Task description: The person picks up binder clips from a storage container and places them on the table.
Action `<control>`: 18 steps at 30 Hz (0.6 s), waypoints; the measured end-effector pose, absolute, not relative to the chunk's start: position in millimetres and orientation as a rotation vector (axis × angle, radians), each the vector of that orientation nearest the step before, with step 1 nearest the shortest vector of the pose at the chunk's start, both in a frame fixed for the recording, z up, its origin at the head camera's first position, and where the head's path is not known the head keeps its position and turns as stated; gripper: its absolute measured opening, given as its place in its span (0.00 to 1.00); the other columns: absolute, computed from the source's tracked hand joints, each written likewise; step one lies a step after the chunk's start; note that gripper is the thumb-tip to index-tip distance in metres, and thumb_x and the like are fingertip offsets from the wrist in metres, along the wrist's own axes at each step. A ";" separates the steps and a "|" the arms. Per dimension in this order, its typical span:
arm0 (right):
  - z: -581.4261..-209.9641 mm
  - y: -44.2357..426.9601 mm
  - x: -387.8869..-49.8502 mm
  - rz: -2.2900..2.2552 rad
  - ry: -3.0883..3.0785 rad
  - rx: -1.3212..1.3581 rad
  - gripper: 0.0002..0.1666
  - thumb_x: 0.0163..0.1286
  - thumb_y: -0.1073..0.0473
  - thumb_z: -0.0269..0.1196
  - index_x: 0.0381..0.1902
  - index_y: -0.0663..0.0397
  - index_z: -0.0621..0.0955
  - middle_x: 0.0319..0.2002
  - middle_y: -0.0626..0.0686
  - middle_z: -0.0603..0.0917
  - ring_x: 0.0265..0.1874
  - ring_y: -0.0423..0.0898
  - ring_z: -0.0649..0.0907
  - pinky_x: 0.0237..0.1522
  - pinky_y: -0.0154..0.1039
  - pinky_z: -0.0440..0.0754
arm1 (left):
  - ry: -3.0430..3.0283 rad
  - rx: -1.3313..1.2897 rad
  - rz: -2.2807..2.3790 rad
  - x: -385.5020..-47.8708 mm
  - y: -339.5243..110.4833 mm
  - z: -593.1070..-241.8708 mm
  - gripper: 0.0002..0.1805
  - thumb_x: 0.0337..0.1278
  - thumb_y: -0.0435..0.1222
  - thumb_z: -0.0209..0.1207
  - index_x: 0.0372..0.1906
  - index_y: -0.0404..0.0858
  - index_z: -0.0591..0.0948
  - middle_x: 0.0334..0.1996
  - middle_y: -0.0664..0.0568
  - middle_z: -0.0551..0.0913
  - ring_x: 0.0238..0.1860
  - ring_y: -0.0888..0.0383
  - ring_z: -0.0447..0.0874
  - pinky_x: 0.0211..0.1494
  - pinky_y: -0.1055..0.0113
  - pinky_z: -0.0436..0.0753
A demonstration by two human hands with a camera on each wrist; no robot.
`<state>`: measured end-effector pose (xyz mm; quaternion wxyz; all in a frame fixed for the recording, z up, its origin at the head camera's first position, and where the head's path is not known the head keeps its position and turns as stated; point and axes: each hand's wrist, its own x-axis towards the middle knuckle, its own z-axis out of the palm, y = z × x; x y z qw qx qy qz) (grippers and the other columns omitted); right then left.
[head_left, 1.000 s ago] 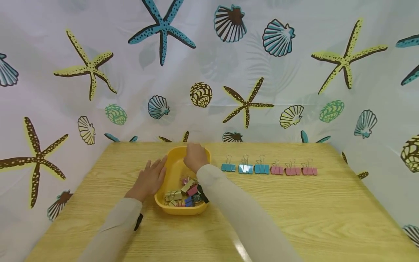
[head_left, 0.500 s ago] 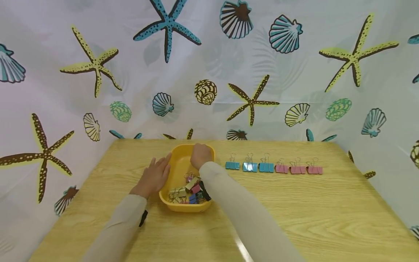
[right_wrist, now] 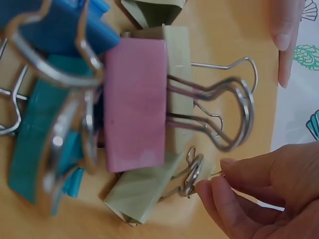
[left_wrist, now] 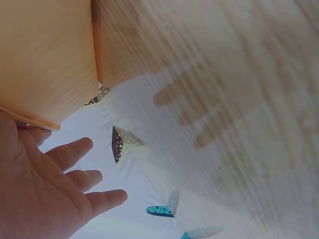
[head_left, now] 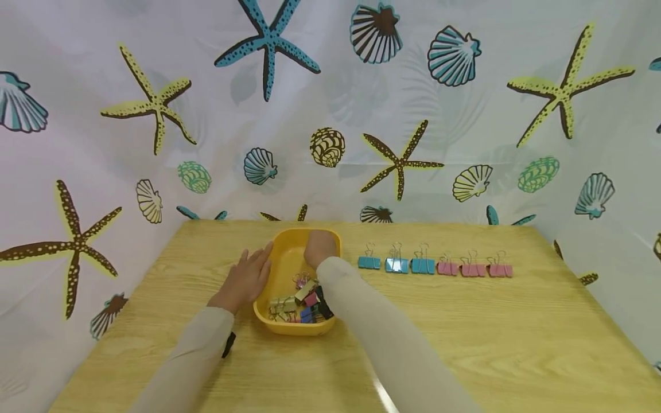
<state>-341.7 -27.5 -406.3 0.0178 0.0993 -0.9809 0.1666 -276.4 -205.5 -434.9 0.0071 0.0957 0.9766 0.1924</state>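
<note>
A yellow plastic tub holds several binder clips in pink, blue, teal and pale gold, heaped at its near end. My left hand rests along the tub's left wall with fingers extended; in the left wrist view, the same hand has its fingers spread beside the wall. My right hand reaches into the tub's far right part. In the right wrist view, the right hand pinches the thin wire of a binder clip, whose body is mostly hidden. A pink binder clip fills the middle there.
Right of the tub, teal binder clips and pink binder clips stand in one row on the wooden table. A patterned curtain hangs behind and along both sides of the table.
The head view has shifted, so the scene sits a little further right. My right hand stays inside the tub and looks slightly lower in it. The left hand keeps its place.
</note>
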 end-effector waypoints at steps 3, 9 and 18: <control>-410.1 -27.3 -344.6 0.556 -3.053 0.303 0.07 0.67 0.69 0.57 0.32 0.61 0.82 0.24 0.55 0.80 0.19 0.44 0.71 0.23 0.36 0.69 | 3.047 0.284 0.605 -277.4 -205.7 -435.4 0.29 0.78 0.46 0.29 0.77 0.46 0.47 0.73 0.38 0.56 0.72 0.30 0.41 0.66 0.30 0.49; -410.9 -25.7 -345.7 0.632 -3.060 0.280 0.05 0.66 0.69 0.59 0.35 0.62 0.82 0.27 0.56 0.81 0.22 0.45 0.75 0.26 0.38 0.74 | 3.059 0.275 0.618 -277.4 -204.8 -436.8 0.29 0.78 0.45 0.31 0.77 0.46 0.47 0.72 0.39 0.58 0.72 0.30 0.42 0.67 0.30 0.49; -408.4 -24.4 -344.3 0.645 -3.083 0.255 0.08 0.68 0.69 0.56 0.37 0.62 0.83 0.31 0.57 0.84 0.25 0.45 0.76 0.29 0.38 0.74 | 3.050 0.296 0.627 -277.6 -206.2 -436.3 0.29 0.78 0.46 0.31 0.77 0.46 0.47 0.72 0.39 0.59 0.72 0.29 0.42 0.65 0.29 0.50</control>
